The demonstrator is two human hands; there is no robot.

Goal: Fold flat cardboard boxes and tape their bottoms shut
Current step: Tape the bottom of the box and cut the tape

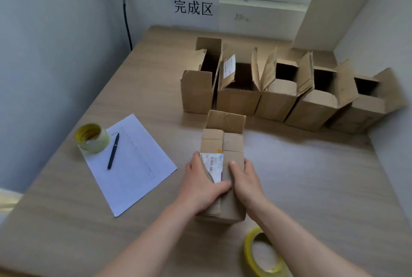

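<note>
A brown cardboard box [231,142] stands on the wooden table [312,176] in front of me, its two long flaps folded flat on top and one end flap standing up at the far end. A torn white label sits on the left flap. My left hand [201,184] presses the left flap down, thumb lying across the seam. My right hand [244,178] presses the right flap, thumb on top and fingers down the box's right side. A roll of clear tape with a yellow core [263,254] lies just under my right forearm.
Several folded boxes [278,98] stand open-topped in a row at the back right, under a wall sign. A second tape roll [92,138] and a black pen [113,150] lie on a printed sheet [133,165] at the left. Walls close in left and right.
</note>
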